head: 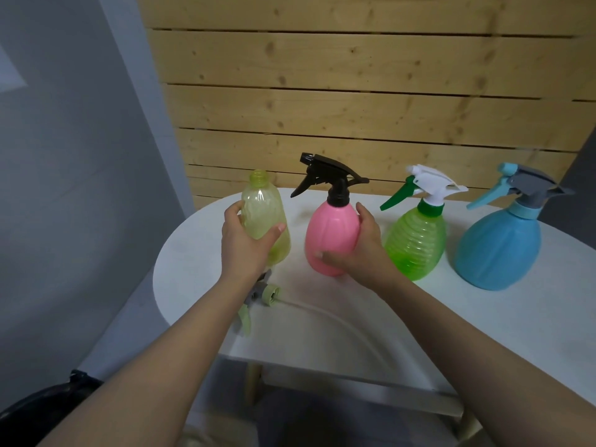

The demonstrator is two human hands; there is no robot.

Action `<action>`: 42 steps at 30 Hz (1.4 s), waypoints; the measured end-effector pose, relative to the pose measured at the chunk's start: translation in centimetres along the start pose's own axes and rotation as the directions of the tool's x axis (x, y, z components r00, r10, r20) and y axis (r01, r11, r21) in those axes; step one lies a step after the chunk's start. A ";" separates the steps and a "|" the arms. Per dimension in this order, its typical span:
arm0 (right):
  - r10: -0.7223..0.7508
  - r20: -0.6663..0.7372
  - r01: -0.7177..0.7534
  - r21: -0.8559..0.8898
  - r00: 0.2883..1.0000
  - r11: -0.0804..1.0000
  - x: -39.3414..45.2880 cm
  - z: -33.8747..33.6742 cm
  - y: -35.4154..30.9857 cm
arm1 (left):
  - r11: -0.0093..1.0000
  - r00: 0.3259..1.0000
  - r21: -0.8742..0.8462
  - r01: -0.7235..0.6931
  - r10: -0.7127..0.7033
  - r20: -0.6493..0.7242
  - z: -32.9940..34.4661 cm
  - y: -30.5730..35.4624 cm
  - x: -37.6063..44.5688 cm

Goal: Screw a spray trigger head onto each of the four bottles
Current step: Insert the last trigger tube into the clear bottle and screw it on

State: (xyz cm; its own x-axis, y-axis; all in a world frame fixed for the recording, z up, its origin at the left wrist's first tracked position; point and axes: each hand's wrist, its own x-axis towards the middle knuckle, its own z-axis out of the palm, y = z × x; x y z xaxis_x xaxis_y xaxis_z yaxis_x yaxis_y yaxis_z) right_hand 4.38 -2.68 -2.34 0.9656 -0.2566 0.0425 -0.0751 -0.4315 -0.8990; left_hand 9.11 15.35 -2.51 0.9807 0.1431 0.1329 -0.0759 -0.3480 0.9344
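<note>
On the white surface (419, 317), four bottles stood in a row in front of a wall of pale wooden slats (354, 91). The left hand (245, 240) was clamped around the yellow bottle (263, 214) at the left end of the row, thumb across its front and fingers behind it. That bottle stood upright with its threaded neck bare and open. Just beside it, the right hand (361, 250) was wrapped around the lower right side of the pink bottle (332, 233), which carried a black trigger head (325, 175) with the nozzle pointing left. The hand looked slightly blurred near the fingertips.

Further right stood the green bottle (416, 243), topped with a white and green trigger head (425, 185), and at the far right the blue bottle (500, 250) with a grey and light blue trigger head (522, 185). Both were untouched.

Near the front edge, below the left wrist, the loose pale green and grey trigger head (258, 298) lay on its side. Its clear dip tube (338, 317) curved away to the right across the surface.
</note>
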 end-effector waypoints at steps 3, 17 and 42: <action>0.014 -0.008 -0.014 -0.032 1.000 0.999 -0.9 -0.5 0.3 | 1.000 1.000 -0.006 -0.009 0.009 -0.003 -0.1 0.3 -0.5; -0.185 0.074 0.186 -0.016 0.980 0.982 -8.5 -5.0 -0.1 | 0.972 0.985 -0.231 0.044 -0.004 0.174 -3.2 5.6 -8.4; -0.053 0.210 0.101 -0.226 0.976 0.969 -8.6 -7.4 0.4 | 0.823 0.985 0.556 -0.117 0.025 0.170 -2.7 0.6 -7.4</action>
State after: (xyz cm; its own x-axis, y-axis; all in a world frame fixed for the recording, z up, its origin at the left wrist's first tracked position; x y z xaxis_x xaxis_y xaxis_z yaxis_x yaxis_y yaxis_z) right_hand -5.84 -7.06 0.19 0.9989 -0.0461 -0.0026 -0.0315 -0.6390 -0.7685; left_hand 1.36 16.60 -1.98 0.9948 -0.0253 0.0984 -0.0772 -0.8181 0.5699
